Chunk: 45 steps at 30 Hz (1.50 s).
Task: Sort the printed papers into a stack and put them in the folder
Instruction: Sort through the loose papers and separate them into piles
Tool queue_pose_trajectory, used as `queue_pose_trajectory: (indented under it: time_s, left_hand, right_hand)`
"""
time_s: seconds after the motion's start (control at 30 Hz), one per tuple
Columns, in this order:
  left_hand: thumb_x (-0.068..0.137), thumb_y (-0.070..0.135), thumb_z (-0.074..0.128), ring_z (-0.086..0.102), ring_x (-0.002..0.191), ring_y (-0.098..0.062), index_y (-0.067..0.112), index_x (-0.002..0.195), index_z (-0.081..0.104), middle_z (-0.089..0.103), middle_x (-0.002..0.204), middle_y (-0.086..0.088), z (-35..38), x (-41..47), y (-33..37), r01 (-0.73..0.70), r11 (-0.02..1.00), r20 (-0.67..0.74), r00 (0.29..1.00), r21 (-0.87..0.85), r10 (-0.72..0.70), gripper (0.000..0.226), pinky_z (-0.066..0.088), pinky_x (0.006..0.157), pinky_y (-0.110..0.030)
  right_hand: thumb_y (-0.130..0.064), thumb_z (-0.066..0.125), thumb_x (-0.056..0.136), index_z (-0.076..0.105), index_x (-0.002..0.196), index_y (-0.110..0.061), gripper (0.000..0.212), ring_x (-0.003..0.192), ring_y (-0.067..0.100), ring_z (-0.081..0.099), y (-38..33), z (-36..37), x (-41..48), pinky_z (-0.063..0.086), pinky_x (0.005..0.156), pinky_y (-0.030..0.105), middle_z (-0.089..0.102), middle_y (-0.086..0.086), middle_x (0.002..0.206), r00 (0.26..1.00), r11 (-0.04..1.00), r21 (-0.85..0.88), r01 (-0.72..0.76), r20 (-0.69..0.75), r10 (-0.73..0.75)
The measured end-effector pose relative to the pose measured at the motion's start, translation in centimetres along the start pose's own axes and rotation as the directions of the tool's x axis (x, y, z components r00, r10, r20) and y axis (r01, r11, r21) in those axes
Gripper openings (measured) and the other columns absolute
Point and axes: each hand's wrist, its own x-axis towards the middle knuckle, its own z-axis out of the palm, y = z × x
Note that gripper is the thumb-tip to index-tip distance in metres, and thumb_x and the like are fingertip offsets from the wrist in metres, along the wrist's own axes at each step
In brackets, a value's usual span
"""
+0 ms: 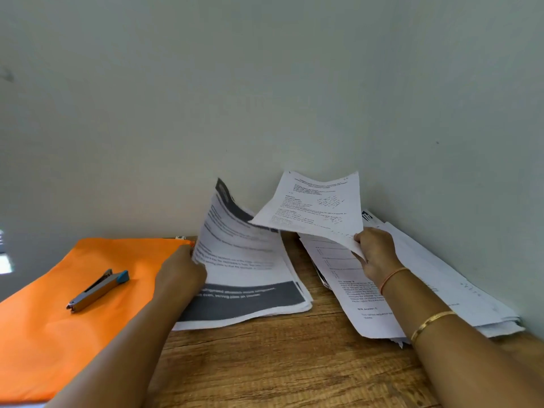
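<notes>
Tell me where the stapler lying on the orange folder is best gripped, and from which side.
Grip the stapler at mid-body from above, pinching its two long sides. It lies flat and diagonal on the orange folder, long and slim, so the ends likely offer less hold.

Cut off at the left and bottom edges: orange folder. Just right of the folder, hidden behind the lifted sheet: fingertips of the left hand. Farther right, unreadable: print on the raised page in the right hand.
</notes>
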Motion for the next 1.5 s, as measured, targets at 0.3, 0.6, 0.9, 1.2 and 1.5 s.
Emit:
queue_pose_trajectory:
  time_s: [0.3,0.6,0.9,1.2,1.5]
  left_hand:
    - [0.091,0.002,0.037,0.049,0.094,-0.037,0.006,0.113,0.040,0.050,0.117,-0.021,-4.0,0.3,-0.3,0.018,0.988,-0.432,0.898,-0.156,-0.084,0.023,0.033,0.068,-0.041]
    - [0.093,0.005,0.036,0.046,0.110,-0.044,0.003,0.119,0.039,0.046,0.122,-0.028,-5.9,0.9,-0.9,0.048,0.937,-0.530,0.814,-0.345,-0.237,0.025,0.036,0.085,-0.047]
    - [0.094,0.008,0.041,0.047,0.086,-0.027,0.011,0.107,0.043,0.051,0.095,-0.007,-2.1,1.0,-0.4,0.071,0.926,-0.230,0.959,-0.370,-0.166,0.014,0.039,0.071,-0.037]
    - [0.094,0.009,0.045,0.045,0.086,-0.022,0.007,0.121,0.046,0.057,0.114,-0.011,-1.0,0.9,0.0,0.111,0.876,-0.112,0.977,-0.470,-0.184,0.027,0.036,0.066,-0.031]
    - [0.098,0.010,0.043,0.047,0.088,-0.018,0.021,0.105,0.040,0.050,0.097,0.004,0.1,-0.1,0.9,-0.042,0.908,-0.067,0.998,-0.417,0.016,0.013,0.036,0.061,-0.028]
  right_hand:
    - [0.007,0.041,0.084,0.050,0.070,-0.002,0.019,0.060,0.019,0.042,-0.1,0.4,-1.7,0.026,0.052,0.026,0.049,0.010,0.069,0.950,0.855,-0.416,0.310,0.108,-0.292]
    - [0.005,0.040,0.085,0.051,0.068,-0.013,0.027,0.065,0.018,0.048,-0.3,1.6,-3.1,0.032,0.055,0.026,0.053,0.005,0.071,0.907,0.750,-0.514,0.417,0.293,-0.304]
    - [-0.006,0.044,0.090,0.054,0.123,-0.010,0.035,0.097,0.023,0.055,0.6,5.2,-5.8,0.046,0.082,0.031,0.060,0.010,0.117,0.856,0.671,-0.567,0.477,0.475,-0.206]
    - [-0.010,0.038,0.093,0.046,0.129,-0.019,0.039,0.109,0.027,0.053,1.0,6.0,-6.3,0.036,0.099,0.043,0.058,0.002,0.111,0.811,0.438,-0.682,0.586,0.484,-0.331]
    - [-0.042,0.045,0.098,0.063,0.100,-0.015,0.033,0.078,0.024,0.062,-1.7,4.1,-6.2,0.052,0.069,0.032,0.067,0.012,0.090,0.845,0.979,0.121,-0.163,0.529,0.075]
